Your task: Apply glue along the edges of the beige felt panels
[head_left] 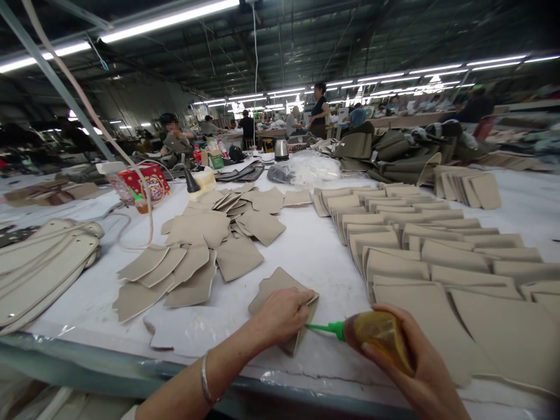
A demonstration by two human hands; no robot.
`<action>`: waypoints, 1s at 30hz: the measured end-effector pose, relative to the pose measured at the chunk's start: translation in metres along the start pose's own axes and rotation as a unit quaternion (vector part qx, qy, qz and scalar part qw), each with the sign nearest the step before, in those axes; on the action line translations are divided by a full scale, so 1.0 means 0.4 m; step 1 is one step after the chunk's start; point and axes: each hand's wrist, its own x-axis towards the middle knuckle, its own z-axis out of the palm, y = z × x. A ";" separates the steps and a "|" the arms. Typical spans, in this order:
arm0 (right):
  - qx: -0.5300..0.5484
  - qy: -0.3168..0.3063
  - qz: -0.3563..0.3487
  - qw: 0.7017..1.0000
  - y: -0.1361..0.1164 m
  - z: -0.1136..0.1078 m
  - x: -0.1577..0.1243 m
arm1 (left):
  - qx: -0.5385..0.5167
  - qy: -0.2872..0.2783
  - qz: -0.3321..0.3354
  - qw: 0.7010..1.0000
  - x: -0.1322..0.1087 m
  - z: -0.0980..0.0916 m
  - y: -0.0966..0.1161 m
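My left hand [283, 315], with a bracelet on its wrist, rests on a beige leather-like piece [275, 284] near the table's front edge. Its fingers are closed at the right edge of that piece, where the edge looks folded. In my right hand [422, 364] is a squeeze bottle [382, 337] of amber liquid, tilted on its side. Its green nozzle [326, 328] points left, with the tip at the piece's edge just below my left fingers. The piece's underside is hidden.
Loose beige pieces [196, 227] lie heaped at centre left. Overlapping rows of similar pieces [394, 268] cover the right side. Larger pale panels [48, 262] lie far left. Behind are a red box [151, 184], a hose, a plastic bag [306, 169], a kettle [281, 150] and people.
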 end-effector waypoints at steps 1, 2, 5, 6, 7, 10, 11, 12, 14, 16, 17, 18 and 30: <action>0.012 -0.008 0.004 1.000 -0.001 0.003 -0.006 | -0.002 0.001 0.002 1.000 0.000 0.001 -0.001; 0.021 -0.021 0.005 1.000 -0.001 0.004 -0.011 | -0.003 0.004 0.006 1.000 0.000 0.003 -0.002; 0.010 -0.046 -0.016 0.999 0.009 -0.001 -0.015 | 0.000 0.022 0.019 1.000 0.000 0.010 -0.006; 0.000 -0.045 -0.023 0.999 0.012 -0.004 -0.014 | 0.002 0.028 0.023 0.999 0.000 0.012 -0.008; -0.005 -0.039 -0.025 0.999 0.015 -0.005 -0.013 | 0.003 0.033 0.026 0.999 0.001 0.015 -0.010; 0.022 -0.040 -0.011 0.999 0.012 0.000 -0.018 | 0.002 0.039 0.031 0.999 0.001 0.022 -0.015; 0.036 -0.048 -0.007 0.998 0.007 0.004 -0.022 | 0.000 0.040 0.030 0.999 0.002 0.023 -0.017; 0.044 -0.049 0.001 0.998 0.001 0.008 -0.026 | -0.001 0.040 0.027 0.999 0.002 0.025 -0.018; 0.046 -0.033 0.021 0.998 -0.011 0.016 -0.035 | -0.005 0.042 0.022 0.999 0.002 0.027 -0.020; 0.048 -0.012 0.041 0.998 -0.019 0.021 -0.041 | -0.013 0.044 0.021 0.999 0.002 0.029 -0.021; 0.055 -0.009 0.045 0.997 -0.019 0.021 -0.042 | -0.017 0.044 0.023 0.999 0.001 0.029 -0.021; 0.063 -0.016 0.041 0.997 -0.016 0.021 -0.041 | -0.020 0.043 0.023 0.999 0.001 0.030 -0.021; 0.062 -0.055 -0.011 0.997 0.006 0.011 -0.025 | -0.010 0.031 0.011 0.999 -0.006 0.022 -0.012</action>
